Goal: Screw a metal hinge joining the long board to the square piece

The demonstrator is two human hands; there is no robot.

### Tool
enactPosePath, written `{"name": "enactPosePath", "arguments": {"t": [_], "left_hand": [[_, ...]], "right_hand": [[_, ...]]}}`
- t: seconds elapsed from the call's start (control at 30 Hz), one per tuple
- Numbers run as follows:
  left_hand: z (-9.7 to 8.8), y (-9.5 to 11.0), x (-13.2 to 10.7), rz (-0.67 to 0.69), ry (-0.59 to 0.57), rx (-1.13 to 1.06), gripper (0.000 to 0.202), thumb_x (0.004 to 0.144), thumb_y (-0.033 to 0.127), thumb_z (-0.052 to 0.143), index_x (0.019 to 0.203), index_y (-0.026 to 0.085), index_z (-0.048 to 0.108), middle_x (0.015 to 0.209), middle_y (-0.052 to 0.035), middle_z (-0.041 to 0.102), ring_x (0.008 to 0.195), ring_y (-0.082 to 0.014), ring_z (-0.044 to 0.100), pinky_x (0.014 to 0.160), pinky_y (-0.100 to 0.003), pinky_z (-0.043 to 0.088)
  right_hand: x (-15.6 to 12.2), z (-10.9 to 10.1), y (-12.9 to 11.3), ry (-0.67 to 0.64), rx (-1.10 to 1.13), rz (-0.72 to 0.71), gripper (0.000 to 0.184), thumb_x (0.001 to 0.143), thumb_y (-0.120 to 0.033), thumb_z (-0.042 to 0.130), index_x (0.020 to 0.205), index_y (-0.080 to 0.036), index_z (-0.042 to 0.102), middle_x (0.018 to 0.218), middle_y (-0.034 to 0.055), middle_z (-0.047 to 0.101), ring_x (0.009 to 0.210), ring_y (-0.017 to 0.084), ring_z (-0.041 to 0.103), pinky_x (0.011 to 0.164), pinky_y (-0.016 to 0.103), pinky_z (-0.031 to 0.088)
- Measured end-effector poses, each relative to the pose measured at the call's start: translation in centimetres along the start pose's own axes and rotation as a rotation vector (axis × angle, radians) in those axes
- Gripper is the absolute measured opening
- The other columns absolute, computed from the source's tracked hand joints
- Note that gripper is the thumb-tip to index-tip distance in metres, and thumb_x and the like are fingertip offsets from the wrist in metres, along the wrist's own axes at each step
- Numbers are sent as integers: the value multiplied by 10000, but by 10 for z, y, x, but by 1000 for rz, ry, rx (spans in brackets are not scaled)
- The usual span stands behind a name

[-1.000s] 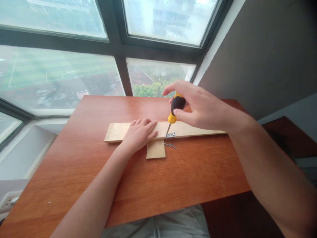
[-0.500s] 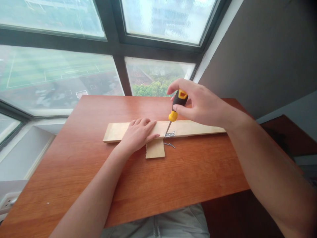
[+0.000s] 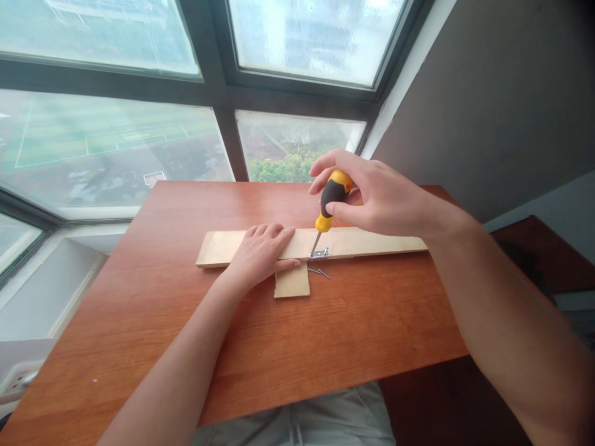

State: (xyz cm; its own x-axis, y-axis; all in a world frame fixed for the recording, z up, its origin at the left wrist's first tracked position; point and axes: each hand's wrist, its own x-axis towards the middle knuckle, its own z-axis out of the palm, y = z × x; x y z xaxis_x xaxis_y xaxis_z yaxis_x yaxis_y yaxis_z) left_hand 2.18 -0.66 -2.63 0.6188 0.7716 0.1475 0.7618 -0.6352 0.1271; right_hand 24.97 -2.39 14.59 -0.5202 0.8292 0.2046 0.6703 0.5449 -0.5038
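Observation:
My right hand grips the yellow and black handle of a screwdriver, which leans a little to the right. Its tip meets the left end of a small silver metal bracket at the near edge of a long pale wooden board. My left hand lies flat over the board, left of the bracket, fingers stretched out and holding nothing. A small wooden piece sticks out toward me from under the board. Several loose screws lie just right of that piece.
The brown wooden table carries everything. Windows with dark frames rise behind its far edge, and a grey wall stands to the right. A wall socket shows at the lower left.
The screwdriver handle has turned in my right hand, and the fingers have shifted slightly around it. My left hand and the board stay in place.

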Motion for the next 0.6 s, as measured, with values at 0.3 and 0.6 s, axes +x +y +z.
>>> {"name": "enactPosePath", "arguments": {"t": [0.3, 0.6], "left_hand": [[-1, 0, 1, -4, -4, 23, 698, 876, 676, 552, 1415, 241, 459, 1300, -121, 569, 1142, -321, 531, 986, -433, 379], [1, -1, 1, -2, 10, 0, 684, 869, 664, 574, 1402, 247, 472, 1280, -112, 585, 1145, -323, 528, 981, -434, 378]], "right_hand": [[6, 2, 2, 339, -253, 79, 269, 803, -421, 735, 983, -229, 681, 815, 2, 682, 665, 168, 602, 635, 320, 442], [-27, -9, 8, 442, -304, 140, 168, 800, -287, 707, 952, -242, 652, 845, 14, 699, 671, 175, 621, 652, 328, 480]]}}
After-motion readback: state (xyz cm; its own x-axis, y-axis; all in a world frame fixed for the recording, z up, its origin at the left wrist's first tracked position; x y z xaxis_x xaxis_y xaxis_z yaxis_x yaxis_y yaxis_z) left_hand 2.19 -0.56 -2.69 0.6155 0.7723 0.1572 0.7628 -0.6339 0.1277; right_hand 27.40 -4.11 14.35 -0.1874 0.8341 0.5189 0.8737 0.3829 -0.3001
